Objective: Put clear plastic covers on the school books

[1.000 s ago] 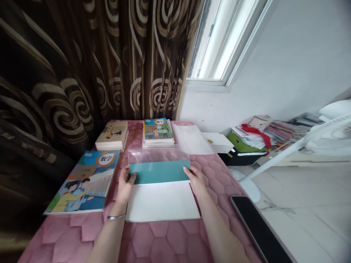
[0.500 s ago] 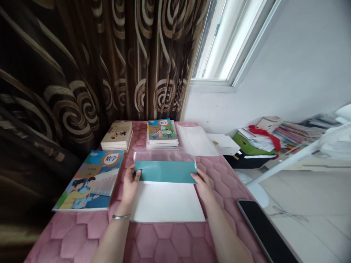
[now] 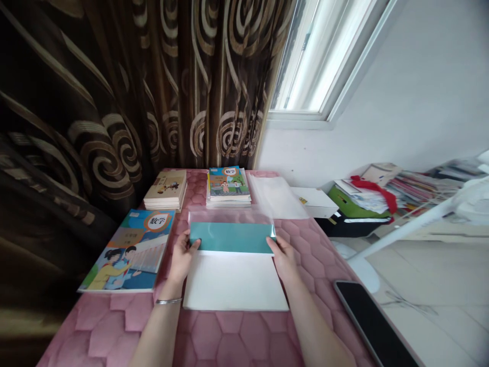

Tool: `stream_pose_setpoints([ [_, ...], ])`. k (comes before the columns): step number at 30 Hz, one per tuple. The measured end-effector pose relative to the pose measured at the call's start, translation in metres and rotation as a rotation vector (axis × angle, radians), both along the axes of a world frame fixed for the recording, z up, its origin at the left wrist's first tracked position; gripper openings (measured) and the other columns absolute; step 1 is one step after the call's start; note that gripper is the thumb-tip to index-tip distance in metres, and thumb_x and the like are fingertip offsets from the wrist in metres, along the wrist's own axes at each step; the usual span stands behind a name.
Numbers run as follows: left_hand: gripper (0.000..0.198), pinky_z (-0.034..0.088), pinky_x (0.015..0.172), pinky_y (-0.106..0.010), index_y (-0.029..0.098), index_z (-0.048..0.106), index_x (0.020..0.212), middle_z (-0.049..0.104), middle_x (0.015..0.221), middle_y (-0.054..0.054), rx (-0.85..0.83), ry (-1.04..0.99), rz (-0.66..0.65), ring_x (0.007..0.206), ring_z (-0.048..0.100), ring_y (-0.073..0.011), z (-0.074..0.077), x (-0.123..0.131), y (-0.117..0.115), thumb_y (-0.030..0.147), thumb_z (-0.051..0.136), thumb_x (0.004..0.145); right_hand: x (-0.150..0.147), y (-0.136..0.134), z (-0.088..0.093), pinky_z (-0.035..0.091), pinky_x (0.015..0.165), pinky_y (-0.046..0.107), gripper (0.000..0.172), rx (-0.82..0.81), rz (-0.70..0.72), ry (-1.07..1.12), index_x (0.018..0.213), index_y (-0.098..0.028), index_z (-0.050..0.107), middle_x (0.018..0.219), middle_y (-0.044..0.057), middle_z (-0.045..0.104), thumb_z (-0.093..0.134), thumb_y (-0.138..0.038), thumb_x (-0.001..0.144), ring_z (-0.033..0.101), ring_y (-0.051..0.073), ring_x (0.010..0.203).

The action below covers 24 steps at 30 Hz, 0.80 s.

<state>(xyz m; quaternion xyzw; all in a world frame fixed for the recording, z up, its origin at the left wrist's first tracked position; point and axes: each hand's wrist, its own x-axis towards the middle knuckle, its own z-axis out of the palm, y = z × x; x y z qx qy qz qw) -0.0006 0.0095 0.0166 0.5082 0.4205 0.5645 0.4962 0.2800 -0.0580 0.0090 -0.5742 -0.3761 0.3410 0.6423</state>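
In front of me a book lies with its white page (image 3: 235,283) facing up. Across its far part runs a teal cover panel (image 3: 231,238), inside a clear plastic book cover (image 3: 231,216) that reaches beyond it on the far side. My left hand (image 3: 184,256) pinches the left edge of the plastic and panel, thumb on top. At the right edge my right hand (image 3: 283,255) grips in the same way. The fingers beneath are partly hidden. A blue maths textbook (image 3: 128,252) lies to the left of my left hand.
Behind are a stack of beige books (image 3: 165,191), a stack of textbooks (image 3: 229,187) and clear plastic sheets (image 3: 278,196). A phone (image 3: 372,321) lies at the right edge of the pink quilted tabletop (image 3: 229,339). A white fan stand (image 3: 397,229) rises beyond it.
Both hands keep their grip at the panel's sides. A thin white edge shows more clearly along the panel's near side. The whole view has shifted slightly.
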Motion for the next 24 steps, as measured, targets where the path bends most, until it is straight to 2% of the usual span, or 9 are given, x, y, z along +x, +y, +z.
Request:
stream_pose_setpoints([
  [5,0.037,0.045,0.081,-0.028,0.018,0.057,0.100,0.066,0.093,-0.004,0.027,0.015,0.031,0.086,0.061,-0.0160,-0.002,0.004,0.000,0.036,0.071,0.071,0.009,-0.005,0.005,0.050,0.074,0.035,0.036,-0.002,0.088,-0.023,0.090,-0.023,0.072,0.086,0.005,0.071,0.072,-0.046,0.063,0.062,0.026,0.084],
  [9,0.035,0.044,0.077,-0.027,0.018,0.058,0.099,0.065,0.088,-0.002,0.030,0.034,0.035,0.080,0.060,-0.0154,-0.005,0.004,0.001,0.036,0.070,0.072,0.008,-0.006,0.011,0.048,0.075,0.034,0.036,-0.045,0.091,-0.110,0.086,-0.021,0.071,0.085,0.004,0.070,0.072,-0.049,0.063,0.060,0.025,0.082],
  [13,0.037,0.044,0.076,-0.027,0.017,0.058,0.096,0.065,0.087,-0.003,0.039,0.040,0.055,0.080,0.060,-0.0159,-0.008,0.004,0.004,0.037,0.072,0.068,0.003,-0.003,0.011,0.048,0.073,0.033,0.036,-0.018,0.110,-0.041,0.085,-0.021,0.067,0.084,0.004,0.069,0.072,-0.050,0.064,0.060,0.023,0.080],
  [15,0.037,0.044,0.076,-0.028,0.018,0.058,0.095,0.065,0.087,-0.003,0.031,0.035,0.076,0.079,0.060,-0.0161,-0.006,0.005,0.004,0.038,0.072,0.067,0.002,-0.002,0.010,0.048,0.072,0.032,0.035,-0.010,0.078,-0.026,0.087,-0.023,0.064,0.083,0.002,0.068,0.071,-0.049,0.065,0.060,0.022,0.080],
  [19,0.038,0.046,0.078,-0.030,0.018,0.056,0.095,0.066,0.088,-0.004,0.004,0.028,0.101,0.081,0.061,-0.0171,-0.001,0.006,0.002,0.037,0.072,0.067,0.009,0.001,0.004,0.047,0.075,0.031,0.039,-0.007,-0.105,-0.131,0.088,-0.024,0.059,0.092,0.002,0.065,0.074,-0.048,0.061,0.060,0.020,0.082],
  [24,0.035,0.046,0.081,-0.030,0.019,0.056,0.096,0.065,0.091,-0.004,0.011,0.020,0.103,0.084,0.061,-0.0171,-0.001,0.007,-0.001,0.036,0.070,0.069,0.017,0.006,-0.006,0.043,0.065,0.029,0.040,-0.055,-0.189,-0.157,0.071,-0.022,0.052,0.069,-0.002,0.057,0.072,-0.055,0.061,0.053,0.015,0.064],
])
